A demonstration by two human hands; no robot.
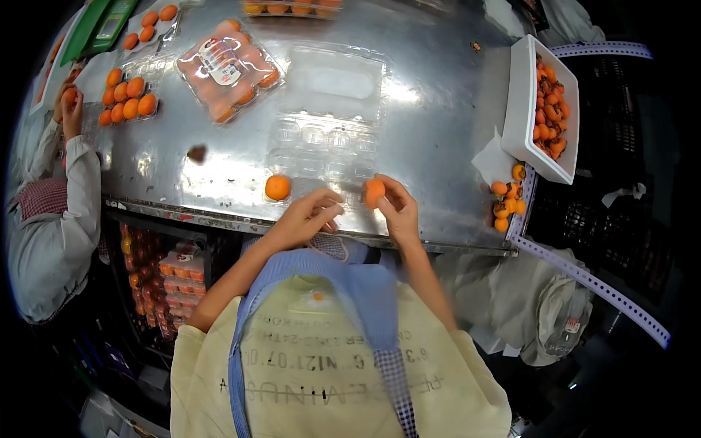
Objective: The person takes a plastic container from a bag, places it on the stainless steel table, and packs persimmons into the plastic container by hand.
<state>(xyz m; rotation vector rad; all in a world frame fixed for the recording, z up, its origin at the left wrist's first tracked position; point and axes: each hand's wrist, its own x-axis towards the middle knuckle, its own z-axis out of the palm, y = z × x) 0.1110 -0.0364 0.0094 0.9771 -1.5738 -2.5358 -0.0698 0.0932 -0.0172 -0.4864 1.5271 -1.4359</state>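
Note:
My right hand (399, 212) pinches an orange persimmon (374, 193) over the near right corner of an open clear plastic clamshell (325, 139). A second persimmon (277, 187) sits in the near left corner of that clamshell. My left hand (312, 217) is beside the container's near edge, fingers loosely bent and apart, with nothing visible in them. The clamshell's lid lies flat on its far side, and its moulded cups show through the clear plastic.
A white box (517, 109) of persimmons stands at the table's right, with several loose persimmons (509, 197) nearby. A closed labelled pack (228, 69) lies at the back left. On the left, a co-worker's hands (69, 109) hold a fruit beside a part-filled tray (130, 101). Crates (164, 277) sit below.

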